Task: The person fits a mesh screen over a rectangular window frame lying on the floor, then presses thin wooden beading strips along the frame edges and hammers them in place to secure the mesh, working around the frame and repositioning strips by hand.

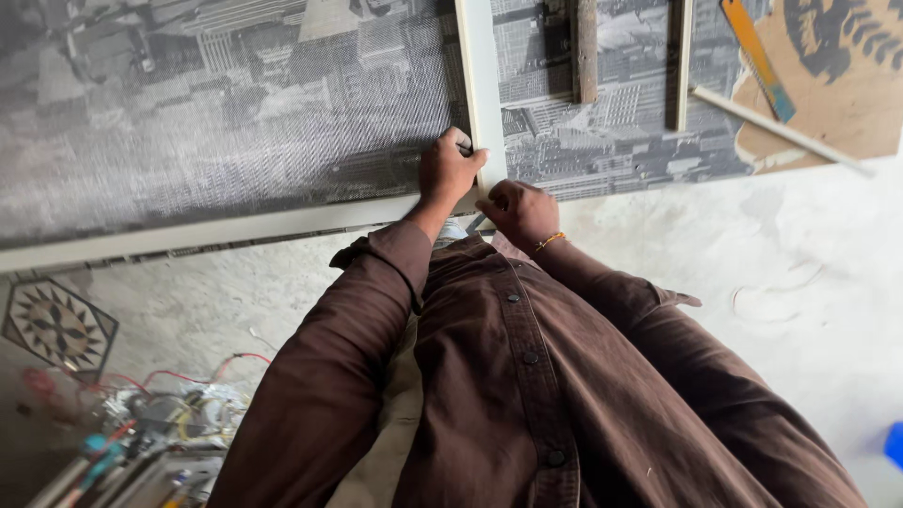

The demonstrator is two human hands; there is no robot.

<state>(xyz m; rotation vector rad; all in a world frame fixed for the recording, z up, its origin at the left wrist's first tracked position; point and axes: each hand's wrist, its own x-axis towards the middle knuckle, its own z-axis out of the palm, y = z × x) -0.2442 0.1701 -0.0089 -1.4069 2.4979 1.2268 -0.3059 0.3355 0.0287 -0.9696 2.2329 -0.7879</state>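
Soft, even daylight fills the view, with no hard shadows or bright glare anywhere. The pale floor [771, 273] to the right of the right hand [517, 212] is the brightest area and looks nearly washed out. The brown shirt [527, 376] below both hands reads dark, its folds lightly shaded. The left hand [449, 171] and the right hand are in fair focus. The grey printed panel [216, 122] to the left of the left hand is grainy and smeared. The wire tangle [160, 423] far below the left hand is blurred. Straight edges bow toward the frame's borders.
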